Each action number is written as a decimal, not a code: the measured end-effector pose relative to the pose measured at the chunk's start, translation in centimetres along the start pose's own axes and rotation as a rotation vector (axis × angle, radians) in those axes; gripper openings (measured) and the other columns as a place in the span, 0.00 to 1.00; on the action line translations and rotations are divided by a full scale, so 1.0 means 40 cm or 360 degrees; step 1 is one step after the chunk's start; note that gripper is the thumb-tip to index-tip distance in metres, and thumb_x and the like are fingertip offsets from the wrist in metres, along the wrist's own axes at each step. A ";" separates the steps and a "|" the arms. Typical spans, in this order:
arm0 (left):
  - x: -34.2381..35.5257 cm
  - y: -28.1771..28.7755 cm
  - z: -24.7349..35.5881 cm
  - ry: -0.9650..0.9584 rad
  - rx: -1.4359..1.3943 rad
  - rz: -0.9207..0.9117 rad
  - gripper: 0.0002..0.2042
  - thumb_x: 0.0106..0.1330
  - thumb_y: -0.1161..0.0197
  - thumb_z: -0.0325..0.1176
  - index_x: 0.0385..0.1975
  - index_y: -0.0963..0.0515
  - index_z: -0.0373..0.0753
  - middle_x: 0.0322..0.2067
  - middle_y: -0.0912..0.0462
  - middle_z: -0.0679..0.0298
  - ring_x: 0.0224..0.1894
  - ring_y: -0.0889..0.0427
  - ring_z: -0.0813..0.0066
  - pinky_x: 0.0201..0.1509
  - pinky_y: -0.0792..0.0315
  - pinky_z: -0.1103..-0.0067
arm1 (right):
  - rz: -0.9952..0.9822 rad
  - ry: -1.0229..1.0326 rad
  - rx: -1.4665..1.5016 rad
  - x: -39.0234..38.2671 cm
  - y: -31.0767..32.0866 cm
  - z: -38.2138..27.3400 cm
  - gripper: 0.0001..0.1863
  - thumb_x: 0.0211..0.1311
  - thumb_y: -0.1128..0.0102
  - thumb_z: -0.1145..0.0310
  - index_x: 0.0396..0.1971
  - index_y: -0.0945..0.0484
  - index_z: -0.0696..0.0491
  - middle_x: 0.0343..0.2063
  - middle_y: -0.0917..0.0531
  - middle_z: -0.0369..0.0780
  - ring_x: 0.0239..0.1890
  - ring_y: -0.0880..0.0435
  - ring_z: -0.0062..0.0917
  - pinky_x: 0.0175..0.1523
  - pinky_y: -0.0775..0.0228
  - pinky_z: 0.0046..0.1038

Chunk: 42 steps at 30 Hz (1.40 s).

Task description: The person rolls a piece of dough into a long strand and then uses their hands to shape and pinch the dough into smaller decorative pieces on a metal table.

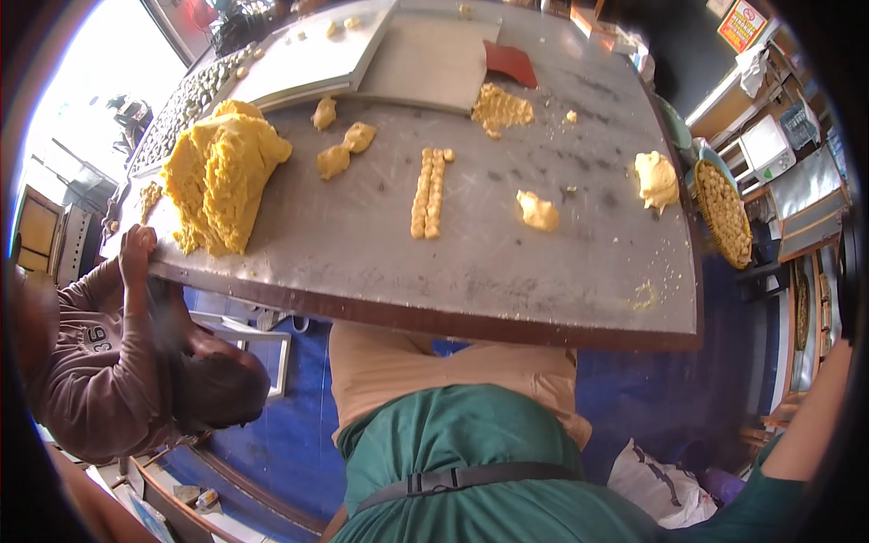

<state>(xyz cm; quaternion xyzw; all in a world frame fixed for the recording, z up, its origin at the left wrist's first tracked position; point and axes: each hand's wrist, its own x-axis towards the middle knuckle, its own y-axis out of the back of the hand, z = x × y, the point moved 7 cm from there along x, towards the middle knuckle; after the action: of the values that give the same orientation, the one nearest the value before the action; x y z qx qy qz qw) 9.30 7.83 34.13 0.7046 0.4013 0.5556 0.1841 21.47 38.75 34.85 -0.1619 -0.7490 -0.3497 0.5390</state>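
Observation:
Neither of my hands shows. My right forearm [815,412] rises along the right rim, its hand beyond the picture. Part of a bare arm [81,498], apparently my left, shows at the lower left. Before me on the metal-topped table [344,267] lie a big yellow dough mound [222,176] and two short rows of small dough balls [427,195]. A dough lump [538,211] sits right of the rows, and a larger lump [656,179] near the right edge. Joined dough pieces [347,151] lie beside the mound. Crumbly dough [502,109] touches a red flexible sheet [510,65].
A co-worker [109,362] sits at the left, one hand on the table edge. Pale boards [425,59] lie at the back, with many small pieces [195,100] left of them. A yellow basket [721,213] of dough balls stands at the right. A white bag [661,484] rests on the floor.

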 end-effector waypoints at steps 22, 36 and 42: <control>-0.171 -0.400 -0.099 0.1325 -0.0383 0.0844 0.10 0.65 0.33 0.36 0.42 0.21 0.41 0.45 0.19 0.58 0.54 0.25 0.56 0.60 0.35 0.65 | -0.0191 -0.1402 -0.0612 -0.455 -0.322 0.623 0.23 0.66 0.34 0.60 0.54 0.21 0.59 0.56 0.18 0.49 0.62 0.23 0.44 0.65 0.32 0.40; -0.452 -0.769 -0.052 0.1822 -0.0414 -0.0532 0.16 0.65 0.35 0.47 0.46 0.18 0.45 0.46 0.17 0.56 0.55 0.21 0.53 0.64 0.36 0.59 | -0.0842 -0.0899 -0.0754 -0.617 -0.302 0.345 0.21 0.65 0.37 0.66 0.58 0.20 0.53 0.56 0.17 0.42 0.54 0.20 0.42 0.60 0.28 0.41; -0.449 -0.828 -0.041 0.1819 -0.0216 -0.0857 0.18 0.65 0.36 0.50 0.48 0.19 0.45 0.46 0.17 0.56 0.56 0.21 0.54 0.65 0.37 0.59 | -0.1187 -0.1281 -0.1071 -0.822 -0.335 0.471 0.37 0.68 0.48 0.41 0.70 0.31 0.49 0.72 0.35 0.50 0.76 0.45 0.51 0.75 0.58 0.62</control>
<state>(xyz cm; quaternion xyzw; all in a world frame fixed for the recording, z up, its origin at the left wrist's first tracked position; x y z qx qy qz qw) -5.26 13.89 -0.13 0.1581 0.5631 0.8024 0.1184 12.14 46.93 -3.39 -0.1694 -0.7479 -0.6414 -0.0223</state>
